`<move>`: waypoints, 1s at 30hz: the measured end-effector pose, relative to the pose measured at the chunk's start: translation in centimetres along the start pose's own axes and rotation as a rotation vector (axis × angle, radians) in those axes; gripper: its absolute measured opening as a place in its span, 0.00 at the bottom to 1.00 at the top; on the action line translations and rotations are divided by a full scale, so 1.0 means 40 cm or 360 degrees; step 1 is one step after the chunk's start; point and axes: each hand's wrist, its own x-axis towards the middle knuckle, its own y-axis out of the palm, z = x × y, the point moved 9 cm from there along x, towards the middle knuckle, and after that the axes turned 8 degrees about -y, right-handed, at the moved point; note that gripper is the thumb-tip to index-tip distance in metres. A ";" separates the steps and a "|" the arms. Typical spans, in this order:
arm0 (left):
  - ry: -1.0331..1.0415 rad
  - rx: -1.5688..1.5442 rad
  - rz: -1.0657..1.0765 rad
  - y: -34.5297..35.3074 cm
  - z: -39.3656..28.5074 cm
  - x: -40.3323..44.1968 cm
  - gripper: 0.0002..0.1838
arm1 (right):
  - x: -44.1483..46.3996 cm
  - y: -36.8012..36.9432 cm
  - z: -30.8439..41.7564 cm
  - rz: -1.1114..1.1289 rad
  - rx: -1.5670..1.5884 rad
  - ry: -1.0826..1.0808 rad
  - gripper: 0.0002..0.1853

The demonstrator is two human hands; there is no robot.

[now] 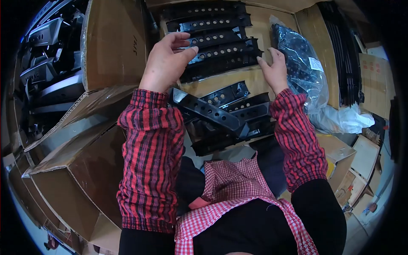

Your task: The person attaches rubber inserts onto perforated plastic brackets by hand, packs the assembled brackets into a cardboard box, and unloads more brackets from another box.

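Observation:
Several black plastic strips with rows of round holes (212,38) lie side by side on a cardboard surface (212,87). My left hand (170,59) is over their left ends, thumb and fingers apart, with nothing visible between them. Just off the right end of the nearest strip in that row (229,53), my right hand (275,68) has its thumb and forefinger spread. Whether either hand touches a strip is hard to tell. Closer to my lap, more black strips lie loosely piled, and one lies slanted on top (210,112).
A clear plastic bag of small dark parts (299,55) lies right of my right hand. Cardboard boxes (112,46) stand on the left, one with black parts inside (46,72). Dark strips stacked on edge (340,55) are at the far right, above crumpled plastic (340,119).

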 end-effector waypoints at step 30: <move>-0.0718 0.1279 -0.0242 -0.045 0.257 -0.060 0.37 | -0.019 0.007 0.117 0.0171 0.0059 -0.0659 0.09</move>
